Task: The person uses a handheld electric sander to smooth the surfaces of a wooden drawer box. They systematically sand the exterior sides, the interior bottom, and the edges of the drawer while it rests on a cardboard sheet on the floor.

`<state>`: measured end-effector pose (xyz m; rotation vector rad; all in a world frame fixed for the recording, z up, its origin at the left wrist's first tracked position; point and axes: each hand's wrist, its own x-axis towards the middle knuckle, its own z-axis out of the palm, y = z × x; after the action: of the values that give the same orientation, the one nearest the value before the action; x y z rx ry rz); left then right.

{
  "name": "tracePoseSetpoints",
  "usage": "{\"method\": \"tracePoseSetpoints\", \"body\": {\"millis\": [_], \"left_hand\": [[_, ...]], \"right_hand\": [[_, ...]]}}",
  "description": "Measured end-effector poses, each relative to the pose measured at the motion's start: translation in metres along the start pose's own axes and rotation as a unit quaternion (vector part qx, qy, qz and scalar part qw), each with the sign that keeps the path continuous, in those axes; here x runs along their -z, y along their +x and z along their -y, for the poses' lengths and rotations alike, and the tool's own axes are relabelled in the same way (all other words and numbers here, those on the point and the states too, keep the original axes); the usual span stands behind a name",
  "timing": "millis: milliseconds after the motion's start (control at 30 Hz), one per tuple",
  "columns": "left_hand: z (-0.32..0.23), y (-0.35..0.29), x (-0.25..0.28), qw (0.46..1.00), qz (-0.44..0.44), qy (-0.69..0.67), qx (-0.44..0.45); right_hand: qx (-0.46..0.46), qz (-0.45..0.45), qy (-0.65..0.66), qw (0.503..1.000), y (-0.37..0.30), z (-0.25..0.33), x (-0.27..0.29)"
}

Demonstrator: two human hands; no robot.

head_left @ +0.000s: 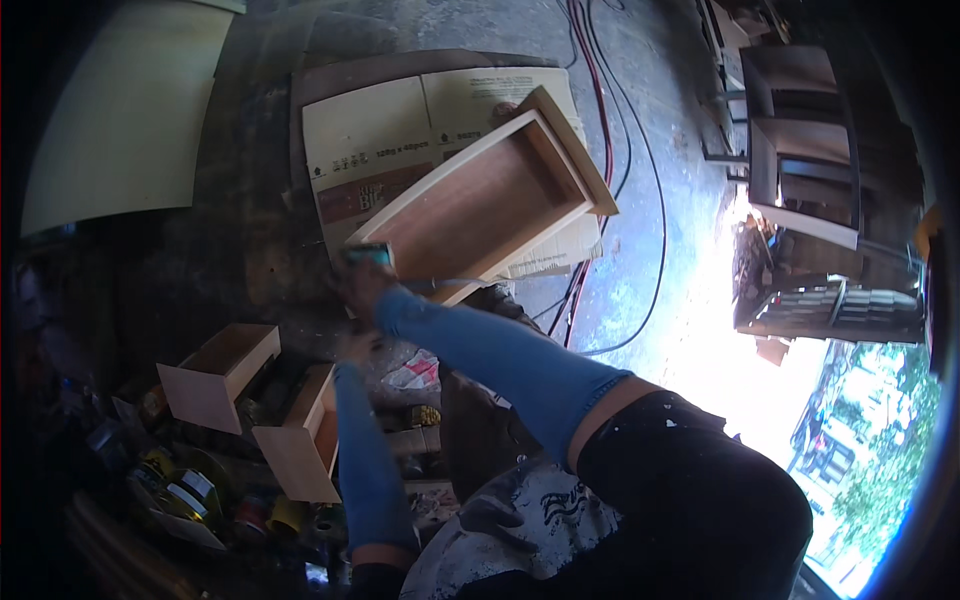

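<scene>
Drawer lies open side up, slantwise on flattened cardboard, presumably to spare its wood the stained floor.
Right hand appears closed around a teal block at the drawer's near-left end; left hand sits in shadow, grip indeterminable. Cables cross the floor; two other drawers stand left.

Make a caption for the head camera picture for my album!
The right hand holds something teal at the corner of a wooden drawer, over flattened cardboard.

Lt wood drawer, open side up, diag. on cardbd; teal obj at near-L end.
</scene>
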<state>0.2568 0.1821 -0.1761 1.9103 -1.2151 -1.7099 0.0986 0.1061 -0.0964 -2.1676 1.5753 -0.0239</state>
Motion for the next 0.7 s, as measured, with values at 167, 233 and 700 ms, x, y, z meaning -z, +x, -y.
{"method": "tracePoseSetpoints", "body": {"millis": [167, 233, 700], "left_hand": [[-0.002, 0.024, 0.059, 0.997, -0.058, -0.001, 0.045], [-0.022, 0.049, 0.029, 0.997, -0.070, 0.026, 0.034], [-0.034, 0.120, -0.072, 0.896, -0.136, 0.416, -0.078]], "right_hand": [[0.021, 0.112, -0.013, 0.993, -0.123, 0.021, -0.022], [-0.005, 0.116, -0.029, 0.993, -0.157, 0.005, -0.021], [-0.383, -0.122, 0.055, 0.914, -0.246, -0.265, 0.111]]}}
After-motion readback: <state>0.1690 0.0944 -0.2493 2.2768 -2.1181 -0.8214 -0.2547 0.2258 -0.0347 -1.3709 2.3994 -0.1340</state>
